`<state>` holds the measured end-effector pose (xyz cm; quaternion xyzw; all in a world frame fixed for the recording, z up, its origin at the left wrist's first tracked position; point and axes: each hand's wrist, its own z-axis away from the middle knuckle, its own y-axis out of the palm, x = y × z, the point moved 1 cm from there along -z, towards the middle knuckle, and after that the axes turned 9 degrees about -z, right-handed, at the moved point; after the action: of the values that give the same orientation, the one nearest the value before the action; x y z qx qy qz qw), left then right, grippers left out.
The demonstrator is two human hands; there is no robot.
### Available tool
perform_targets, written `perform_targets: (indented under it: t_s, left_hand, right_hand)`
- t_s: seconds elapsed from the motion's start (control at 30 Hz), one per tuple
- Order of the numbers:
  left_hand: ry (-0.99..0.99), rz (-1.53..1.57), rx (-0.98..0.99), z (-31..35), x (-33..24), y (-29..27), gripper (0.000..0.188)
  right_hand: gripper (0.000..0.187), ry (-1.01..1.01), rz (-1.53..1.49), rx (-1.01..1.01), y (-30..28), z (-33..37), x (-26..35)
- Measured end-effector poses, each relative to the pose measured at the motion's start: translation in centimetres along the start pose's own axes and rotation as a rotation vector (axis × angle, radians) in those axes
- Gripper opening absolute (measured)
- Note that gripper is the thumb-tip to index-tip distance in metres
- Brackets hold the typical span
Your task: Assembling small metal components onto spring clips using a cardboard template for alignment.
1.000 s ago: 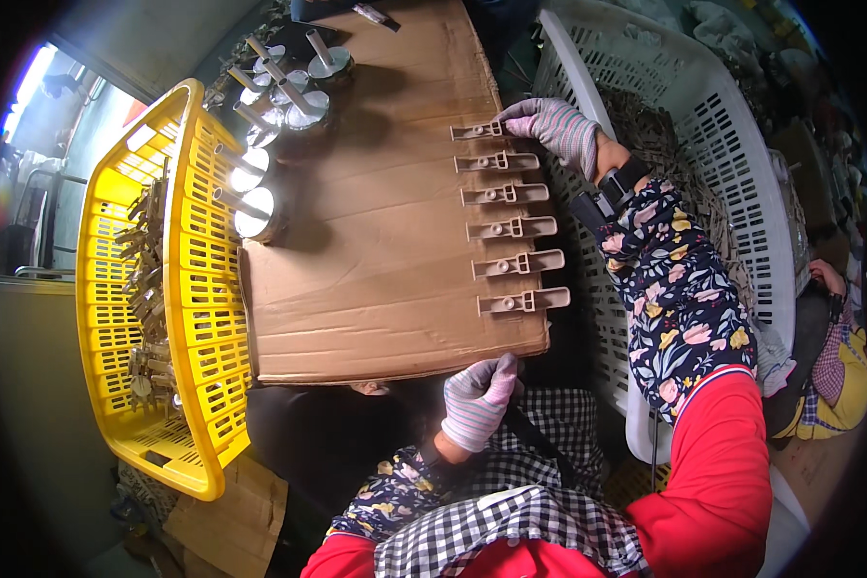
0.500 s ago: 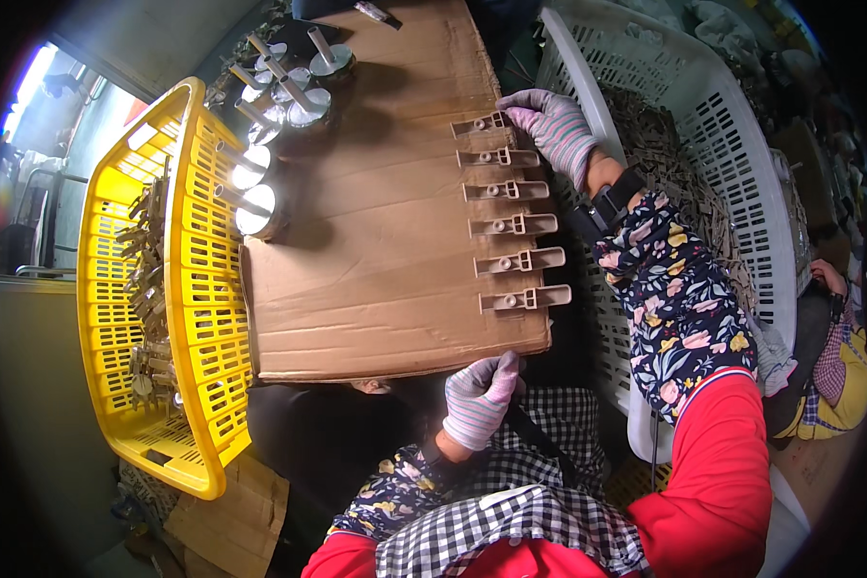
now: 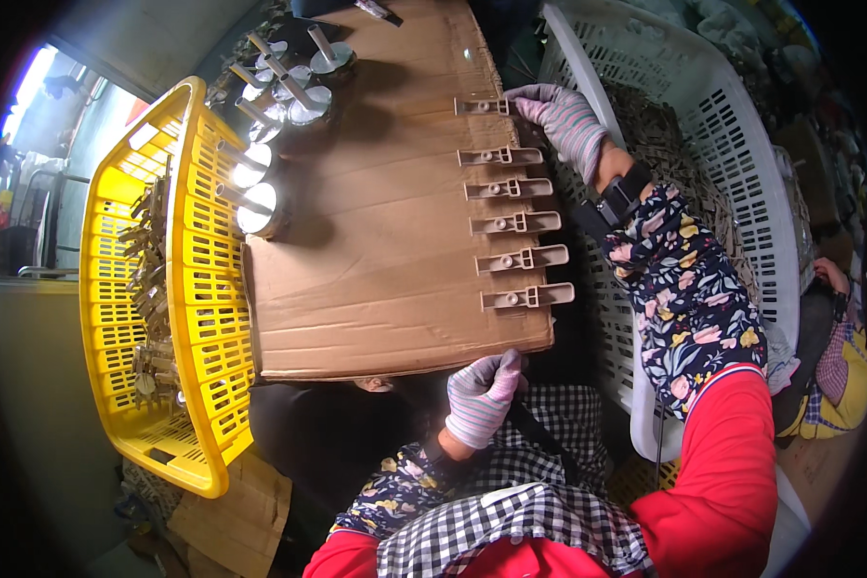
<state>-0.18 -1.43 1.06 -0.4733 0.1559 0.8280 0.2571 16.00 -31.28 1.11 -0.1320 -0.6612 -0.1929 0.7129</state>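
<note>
A brown cardboard sheet lies across my lap. Several flat grey plastic parts are lined up in a column along its right edge. My right hand, in a striped glove, reaches over the far right corner, and its fingertips pinch the end of the farthest grey part. My left hand, also gloved, curls over the sheet's near edge at its right corner.
A yellow slotted basket holding metal pieces stands at the left. A white slotted basket full of grey parts stands at the right. Round metal discs with stems crowd the sheet's far left. Another person sits at the right rim.
My right hand has slid the farthest grey part a little farther away, opening a gap from the rest of the column. My left hand has stayed on the near edge.
</note>
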Motion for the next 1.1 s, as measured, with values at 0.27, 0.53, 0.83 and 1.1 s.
perform_targets:
  t_s: [0.27, 0.53, 0.83, 1.1]
  left_hand:
    - [-0.019, -0.024, 0.014, -0.2, -0.1, 0.1, 0.038]
    - [-0.014, 0.026, 0.009, 0.0, 0.0, 0.0, 0.035]
    - [-0.001, -0.01, 0.013, 0.0, 0.2, 0.0, 0.035]
    - [0.01, 0.008, 0.004, -0.5, -0.4, 0.0, 0.036]
  right_hand:
    - [0.014, 0.111, -0.019, 0.077, 0.2, 0.4, -0.4]
    - [0.014, 0.153, 0.02, 0.091, 0.3, 0.2, -0.5]
    - [0.016, 0.155, 0.06, 0.077, 0.5, 0.7, -0.7]
    - [0.014, 0.051, 0.333, 0.041, 1.3, -0.3, -0.1]
